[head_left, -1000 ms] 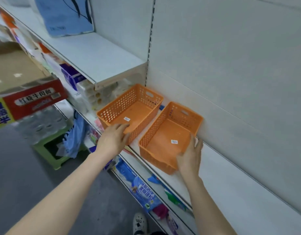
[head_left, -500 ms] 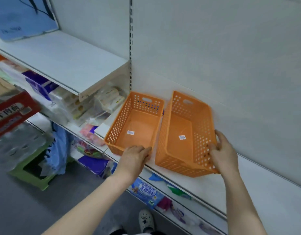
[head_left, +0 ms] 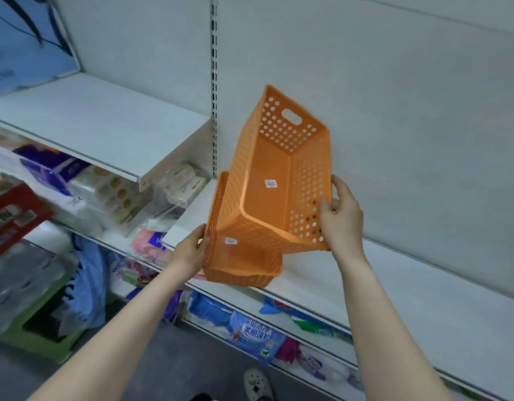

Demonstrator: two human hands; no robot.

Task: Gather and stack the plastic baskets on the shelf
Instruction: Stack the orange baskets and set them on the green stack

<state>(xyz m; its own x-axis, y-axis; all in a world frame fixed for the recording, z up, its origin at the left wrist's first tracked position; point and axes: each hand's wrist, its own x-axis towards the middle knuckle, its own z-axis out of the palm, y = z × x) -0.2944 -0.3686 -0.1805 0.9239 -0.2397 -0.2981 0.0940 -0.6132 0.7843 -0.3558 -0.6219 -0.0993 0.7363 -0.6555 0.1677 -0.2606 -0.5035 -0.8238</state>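
Note:
Two orange perforated plastic baskets are in view. The upper basket point(head_left: 274, 180) is lifted and tilted, its far end high against the back wall; my right hand point(head_left: 341, 214) grips its right wall near the front corner. The lower basket point(head_left: 241, 263) rests on the white shelf point(head_left: 394, 290), mostly hidden under the tilted one. My left hand point(head_left: 192, 250) holds the lower basket's left wall. The raised basket's near end overlaps the lower one's opening.
A higher white shelf point(head_left: 99, 125) juts out at the left, with packaged goods point(head_left: 114, 192) beneath it. Below the basket shelf lie blue packs point(head_left: 253, 334). A green stool point(head_left: 39, 340) and a red carton point(head_left: 12, 215) sit at the left, over the grey floor.
My right hand has lifted the right basket off the shelf, tilted it and carried it left over the other basket. My left hand has shifted to the left wall of the resting basket.

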